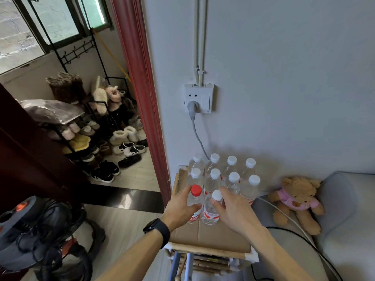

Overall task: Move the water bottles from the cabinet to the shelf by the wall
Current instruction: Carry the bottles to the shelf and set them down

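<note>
left hand [178,207] wraps round the upper body of the red-capped bottle [195,201], thumb on the near side, fingers curled behind it. right hand [233,209] does the same on the white-capped bottle [212,209], thumb just under the cap, fingers hooked round the far shoulder. the two bottles stand between the hands, side by side and touching or nearly so, both upright with the long axis vertical. their bases look seated on the cardboard top of the shelf [213,236], though i can't be sure the weight is off the hands.

just past the fingertips, the stacked bottles [215,179] stand in two rows of four, tight against the wall [284,78]. that's the relation that counts: the pair in hand sits right in front of that block, at its left end, with bare cardboard only on the wrist side. so by my reading the placement is about made, and the release wants fingers to uncurl sideways and draw back toward the body, never forward, or the knuckles nudge the row behind. off beyond the right hand, a teddy bear [298,199] slumps on a grey seat.
</note>
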A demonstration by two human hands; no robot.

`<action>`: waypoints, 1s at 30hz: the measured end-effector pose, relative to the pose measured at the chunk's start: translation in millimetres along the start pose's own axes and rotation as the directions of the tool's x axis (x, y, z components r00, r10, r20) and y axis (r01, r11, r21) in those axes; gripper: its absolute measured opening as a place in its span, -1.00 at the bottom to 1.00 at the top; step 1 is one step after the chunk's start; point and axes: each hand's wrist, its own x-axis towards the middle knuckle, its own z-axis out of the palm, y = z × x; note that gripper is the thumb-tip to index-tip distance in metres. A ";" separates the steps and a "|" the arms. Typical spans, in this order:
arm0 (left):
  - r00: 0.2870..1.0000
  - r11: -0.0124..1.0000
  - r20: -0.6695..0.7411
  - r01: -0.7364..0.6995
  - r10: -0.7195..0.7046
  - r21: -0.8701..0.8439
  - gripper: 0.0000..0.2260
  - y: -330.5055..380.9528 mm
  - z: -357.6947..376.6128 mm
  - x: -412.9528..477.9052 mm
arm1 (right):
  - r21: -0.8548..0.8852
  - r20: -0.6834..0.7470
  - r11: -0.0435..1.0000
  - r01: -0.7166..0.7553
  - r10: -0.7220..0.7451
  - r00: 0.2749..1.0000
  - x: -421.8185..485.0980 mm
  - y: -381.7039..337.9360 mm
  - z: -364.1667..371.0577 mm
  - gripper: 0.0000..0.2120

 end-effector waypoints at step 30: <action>0.998 0.999 -0.040 0.041 -0.040 0.013 -0.57 16.7 2.2 -7.3 | 0.010 0.068 0.999 -0.030 0.029 0.997 4.1 -4.7 -11.3 -0.70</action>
